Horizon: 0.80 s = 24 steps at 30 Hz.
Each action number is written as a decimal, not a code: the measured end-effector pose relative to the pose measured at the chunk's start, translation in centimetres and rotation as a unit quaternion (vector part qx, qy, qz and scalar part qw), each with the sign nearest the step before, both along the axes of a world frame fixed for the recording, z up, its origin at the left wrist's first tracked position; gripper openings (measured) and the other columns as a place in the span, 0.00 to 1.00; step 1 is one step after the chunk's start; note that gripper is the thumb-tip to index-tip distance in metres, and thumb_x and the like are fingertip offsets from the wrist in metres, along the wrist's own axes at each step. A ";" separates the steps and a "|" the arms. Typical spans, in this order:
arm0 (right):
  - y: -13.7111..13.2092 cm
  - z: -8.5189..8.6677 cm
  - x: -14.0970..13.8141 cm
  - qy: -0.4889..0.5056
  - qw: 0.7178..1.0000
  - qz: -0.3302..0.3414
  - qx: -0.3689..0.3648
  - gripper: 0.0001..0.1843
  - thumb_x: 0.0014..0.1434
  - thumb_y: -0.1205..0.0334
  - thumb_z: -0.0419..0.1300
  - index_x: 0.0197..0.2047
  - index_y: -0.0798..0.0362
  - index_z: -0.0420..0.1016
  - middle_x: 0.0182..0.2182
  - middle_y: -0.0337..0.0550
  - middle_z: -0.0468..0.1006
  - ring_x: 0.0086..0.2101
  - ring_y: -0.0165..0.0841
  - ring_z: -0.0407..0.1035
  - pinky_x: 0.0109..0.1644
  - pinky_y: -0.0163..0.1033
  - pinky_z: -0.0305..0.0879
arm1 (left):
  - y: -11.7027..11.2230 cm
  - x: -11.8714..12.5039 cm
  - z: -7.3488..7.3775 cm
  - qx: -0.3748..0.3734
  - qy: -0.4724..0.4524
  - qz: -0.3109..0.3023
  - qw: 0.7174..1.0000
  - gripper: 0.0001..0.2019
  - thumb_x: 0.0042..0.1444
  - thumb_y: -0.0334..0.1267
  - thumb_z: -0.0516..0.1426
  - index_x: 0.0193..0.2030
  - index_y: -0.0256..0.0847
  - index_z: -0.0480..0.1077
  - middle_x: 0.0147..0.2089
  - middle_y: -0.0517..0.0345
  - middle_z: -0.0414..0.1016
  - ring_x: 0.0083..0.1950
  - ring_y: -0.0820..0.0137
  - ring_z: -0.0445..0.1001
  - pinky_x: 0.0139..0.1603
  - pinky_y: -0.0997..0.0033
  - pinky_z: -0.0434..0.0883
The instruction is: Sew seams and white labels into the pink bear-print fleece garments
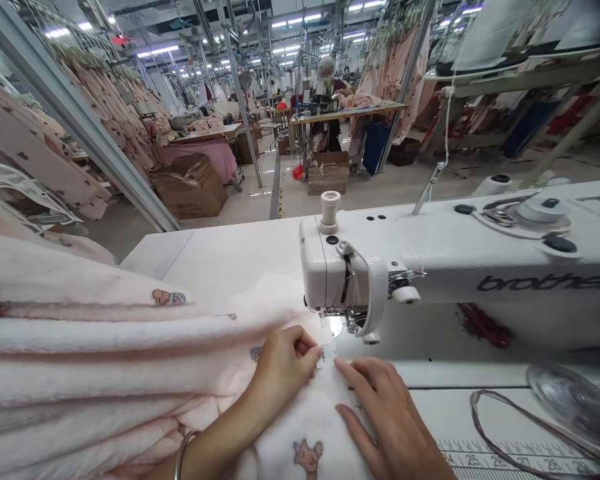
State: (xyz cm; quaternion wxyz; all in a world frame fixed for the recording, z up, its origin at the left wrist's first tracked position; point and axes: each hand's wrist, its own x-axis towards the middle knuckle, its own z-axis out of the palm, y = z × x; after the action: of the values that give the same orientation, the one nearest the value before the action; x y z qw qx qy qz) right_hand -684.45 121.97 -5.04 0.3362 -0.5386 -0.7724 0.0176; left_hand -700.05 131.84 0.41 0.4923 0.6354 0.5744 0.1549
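Observation:
Pale pink plush fabric (220, 373) with printed cartoon figures lies in folds across the left and under both hands. My left hand (285, 360) pinches a small white label (323, 359) with dark marks at the fabric's edge, just in front of the needle area. My right hand (385, 407) rests on the fabric to the right of the label, fingers stretched and apart, with the index fingertip close to the label. Beyond them stands the white sewing machine (335, 267), its lamp lit by the presser foot; the left fingers hide part of the label.
A red brush-like object (485, 325) lies under the machine arm. At the lower right are a clear plastic disc (570, 403), a looped cord (510, 433) and a printed ruler scale (520, 457). A metal post (80, 107) rises at left; another person sits farther back.

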 end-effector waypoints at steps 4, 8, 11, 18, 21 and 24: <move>0.0 -0.1 -0.1 -0.028 1.000 -0.002 0.005 0.23 0.61 0.67 0.54 0.59 0.62 0.62 0.46 0.56 0.62 0.47 0.43 0.59 0.47 0.46 0.65 | 0.1 0.0 0.3 0.011 0.025 -0.008 1.000 0.07 0.51 0.37 0.56 0.26 0.37 0.68 0.20 0.62 0.69 0.22 0.74 0.67 0.24 0.77 0.61; 0.0 -0.1 0.0 -0.035 0.999 0.001 0.009 0.23 0.61 0.67 0.55 0.59 0.62 0.62 0.47 0.57 0.62 0.48 0.43 0.59 0.47 0.46 0.65 | 0.3 -0.1 0.3 -0.003 0.025 -0.023 0.999 0.07 0.51 0.39 0.55 0.27 0.38 0.67 0.20 0.62 0.69 0.21 0.74 0.68 0.23 0.76 0.61; -0.1 -0.1 0.1 -0.039 0.999 0.000 0.010 0.23 0.61 0.67 0.55 0.59 0.62 0.63 0.46 0.56 0.62 0.48 0.43 0.59 0.47 0.46 0.65 | 0.4 -0.3 0.0 -0.008 0.013 -0.027 1.000 0.07 0.51 0.39 0.55 0.27 0.38 0.66 0.20 0.62 0.69 0.21 0.73 0.68 0.23 0.76 0.62; -0.2 0.0 0.0 -0.043 0.999 -0.005 0.003 0.23 0.61 0.67 0.54 0.59 0.61 0.63 0.46 0.56 0.63 0.47 0.43 0.59 0.47 0.46 0.65 | 0.5 -0.2 0.3 -0.019 0.018 -0.023 0.999 0.07 0.51 0.39 0.56 0.28 0.37 0.66 0.22 0.63 0.68 0.19 0.76 0.67 0.20 0.78 0.60; -0.2 0.0 0.0 -0.042 0.999 -0.005 0.002 0.23 0.60 0.67 0.54 0.59 0.61 0.64 0.46 0.56 0.63 0.47 0.43 0.60 0.47 0.46 0.65 | 0.6 -0.1 0.5 -0.018 0.022 -0.025 0.999 0.07 0.51 0.38 0.56 0.28 0.36 0.66 0.21 0.64 0.68 0.18 0.76 0.67 0.20 0.78 0.59; -0.1 0.1 -0.1 -0.042 0.999 -0.006 0.002 0.23 0.60 0.67 0.54 0.59 0.61 0.63 0.46 0.56 0.64 0.47 0.43 0.60 0.47 0.47 0.65 | 0.7 -0.1 0.6 -0.020 0.016 -0.026 0.999 0.07 0.52 0.38 0.56 0.28 0.36 0.66 0.21 0.64 0.67 0.18 0.76 0.66 0.19 0.78 0.59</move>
State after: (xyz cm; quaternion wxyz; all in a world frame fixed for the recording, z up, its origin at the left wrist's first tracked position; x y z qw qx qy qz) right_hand -684.51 121.87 -4.99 0.3045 -0.5428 -0.7827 -0.0087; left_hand -700.14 132.56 1.00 0.4997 0.6422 0.5687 0.1200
